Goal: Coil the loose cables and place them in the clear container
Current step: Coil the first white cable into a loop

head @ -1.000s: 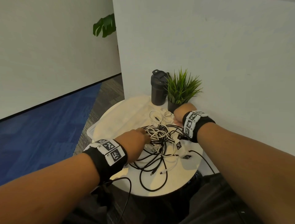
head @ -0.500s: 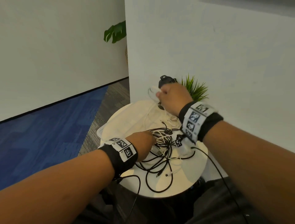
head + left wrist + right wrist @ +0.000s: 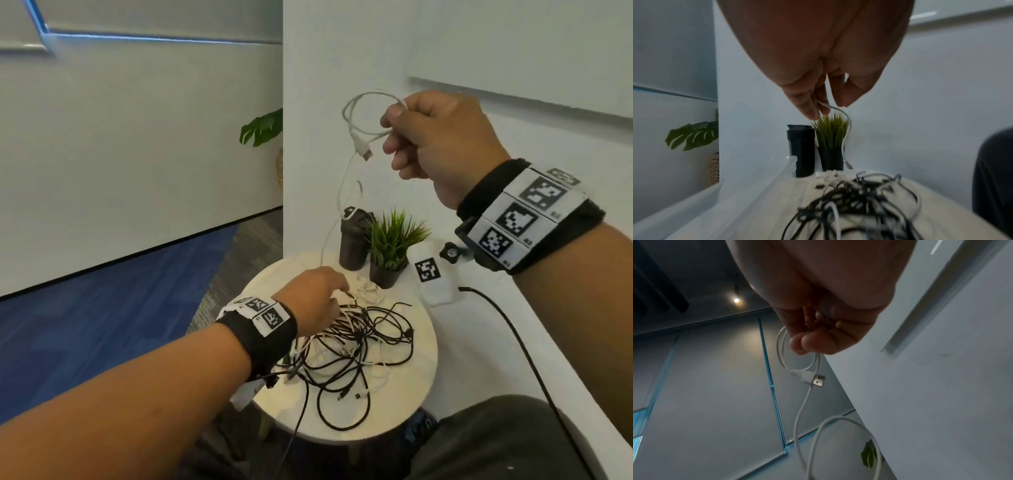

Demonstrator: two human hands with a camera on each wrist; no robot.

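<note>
My right hand (image 3: pixel 394 126) is raised high above the table and pinches a small loop of a white cable (image 3: pixel 356 113); its USB plug (image 3: pixel 363 150) hangs just below the fingers. The right wrist view shows that hand (image 3: pixel 803 344), the plug (image 3: pixel 816 379) and the white cable (image 3: pixel 797 410) trailing down. The strand drops toward my left hand (image 3: pixel 342 287), which hovers over a tangle of black and white cables (image 3: pixel 363 342). In the left wrist view my left hand (image 3: pixel 828 107) pinches a white cable (image 3: pixel 846 126) whose small plug dangles. The clear container's rim (image 3: pixel 777 180) lies left of the tangle.
The tangle lies on a small round table (image 3: pixel 421 377). At its back stand a black bottle (image 3: pixel 352 243) and a potted plant (image 3: pixel 390 246), against a white wall. A black lead (image 3: pixel 513 342) runs from my right wrist over my lap (image 3: pixel 496 438).
My right hand has risen from the table to well above the bottle, drawing the white cable up out of the tangle. My left hand stayed at the tangle's left side.
</note>
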